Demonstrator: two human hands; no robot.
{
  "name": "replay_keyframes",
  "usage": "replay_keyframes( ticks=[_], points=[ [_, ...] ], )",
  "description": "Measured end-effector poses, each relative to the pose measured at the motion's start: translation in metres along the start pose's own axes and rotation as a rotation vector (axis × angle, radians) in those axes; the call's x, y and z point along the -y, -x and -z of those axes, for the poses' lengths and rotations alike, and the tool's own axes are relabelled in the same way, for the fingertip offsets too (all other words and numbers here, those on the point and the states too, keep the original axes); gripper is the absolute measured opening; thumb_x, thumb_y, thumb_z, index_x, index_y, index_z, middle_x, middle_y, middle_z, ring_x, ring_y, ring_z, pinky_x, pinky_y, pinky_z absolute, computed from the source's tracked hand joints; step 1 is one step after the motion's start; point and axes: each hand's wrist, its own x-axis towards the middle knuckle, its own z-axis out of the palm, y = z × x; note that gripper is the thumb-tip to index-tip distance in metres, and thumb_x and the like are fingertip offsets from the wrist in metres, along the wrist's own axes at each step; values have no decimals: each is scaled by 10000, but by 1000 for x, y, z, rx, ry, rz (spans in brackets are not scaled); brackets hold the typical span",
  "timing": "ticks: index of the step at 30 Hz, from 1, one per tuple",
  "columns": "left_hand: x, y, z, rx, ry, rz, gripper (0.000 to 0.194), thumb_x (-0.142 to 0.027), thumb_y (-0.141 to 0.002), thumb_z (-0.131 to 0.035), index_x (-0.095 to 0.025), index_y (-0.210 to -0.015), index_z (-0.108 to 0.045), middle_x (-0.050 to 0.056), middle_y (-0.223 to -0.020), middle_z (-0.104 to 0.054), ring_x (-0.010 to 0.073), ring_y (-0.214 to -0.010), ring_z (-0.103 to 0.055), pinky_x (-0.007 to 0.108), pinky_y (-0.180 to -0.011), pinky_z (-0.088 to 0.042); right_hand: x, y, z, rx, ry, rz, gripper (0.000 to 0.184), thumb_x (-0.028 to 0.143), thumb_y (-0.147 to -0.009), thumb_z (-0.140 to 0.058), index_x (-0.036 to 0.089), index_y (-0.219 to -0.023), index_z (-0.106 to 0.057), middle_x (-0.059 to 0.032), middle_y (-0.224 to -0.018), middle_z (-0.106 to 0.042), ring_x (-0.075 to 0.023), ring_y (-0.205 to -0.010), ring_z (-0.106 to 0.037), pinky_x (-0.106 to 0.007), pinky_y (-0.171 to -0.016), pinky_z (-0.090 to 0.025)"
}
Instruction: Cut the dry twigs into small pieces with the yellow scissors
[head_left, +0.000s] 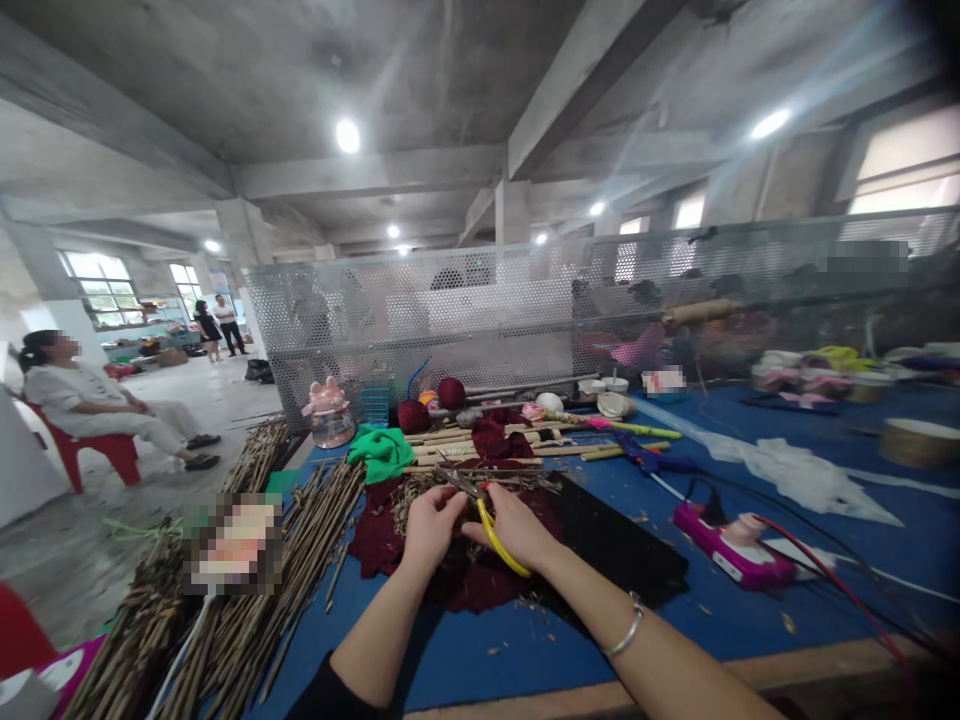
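In the head view my right hand (517,525) is closed around a pair of scissors (496,540) with yellow handles. The metal blades point up and left, toward my other hand. My left hand (431,522) is closed, thumb and fingers pinched together over a heap of short dry stems (405,497); what is between the fingertips is too small to make out. Under both hands lies a dark red cloth (375,540), with stem bits scattered over it. A black sheet (615,545) lies to the right of the cloth.
Bundles of long dry sticks (300,560) lie along the left side. Green cloth (379,452), red yarn balls (451,393) and a clear jar (330,415) stand behind. A magenta power strip (735,548) with cables sits right. A perforated metal screen (495,330) borders the back.
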Motion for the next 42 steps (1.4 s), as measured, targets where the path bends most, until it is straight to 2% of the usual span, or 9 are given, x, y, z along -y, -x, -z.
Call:
replay_keyframes(
  ticks=[3, 8, 16, 20, 27, 32, 37, 42],
  points=[
    [2, -1, 1, -35, -40, -47, 306, -371, -643, -623, -114, -806, -651, 64, -715, -658, 146, -614, -568, 220, -523, -442, 0, 0, 1, -4, -11, 25, 523, 495, -664, -610, 144, -1025, -469, -121, -1011, -544, -240, -968, -510, -313, -783, -353],
    [3, -1, 0, -56, -72, -95, 287, -362, -650, -624, -114, -791, -654, 79, -726, -670, 159, -643, -585, 240, -585, -447, -1, -1, -2, -11, -10, 23, 485, 491, -665, -611, 146, -975, -469, -117, -994, -536, -234, -947, -508, -318, -780, -354],
    [3, 3, -6, -48, 42, -97, 280, -356, -647, -631, -118, -794, -641, 71, -765, -671, 162, -684, -595, 248, -637, -452, -2, -2, -6, -69, -43, 44, 435, 469, -670, -620, 158, -925, -456, -81, -913, -549, -213, -863, -529, -277, -710, -351],
    [2, 3, -7, -39, 38, -93, 291, -364, -654, -621, -116, -807, -631, 67, -749, -660, 152, -653, -580, 233, -586, -439, 0, 1, -5, -36, -32, 10, 431, 511, -695, -573, 161, -907, -441, -78, -859, -574, -199, -766, -548, -251, -619, -330],
    [2, 2, -4, -91, -23, -162, 237, -356, -646, -624, -125, -697, -620, 24, -640, -625, 126, -601, -544, 217, -584, -414, 7, 3, -4, -24, -12, -39, 430, 562, -693, -549, 176, -858, -455, -65, -795, -598, -179, -674, -546, -227, -526, -260],
    [4, 2, -6, -96, -17, -151, 243, -366, -663, -607, -128, -710, -632, 20, -649, -632, 128, -610, -550, 221, -601, -417, 6, 1, -4, -16, -34, -54, 430, 571, -684, -557, 185, -851, -470, -63, -810, -605, -165, -666, -541, -220, -514, -249],
    [2, 3, -7, -27, 54, -133, 258, -361, -672, -599, -136, -787, -654, 42, -763, -664, 145, -698, -577, 238, -669, -430, 3, -2, -3, -2, -27, -86, 419, 562, -687, -560, 184, -846, -474, -63, -808, -608, -170, -676, -553, -224, -527, -259],
    [3, 3, -7, -23, -1, -106, 264, -374, -674, -593, -119, -720, -647, 29, -658, -633, 125, -599, -537, 224, -578, -406, 1, -2, -5, -37, -12, -68, 451, 538, -680, -578, 173, -915, -455, -83, -882, -595, -206, -774, -566, -238, -592, -314]
  ],
)
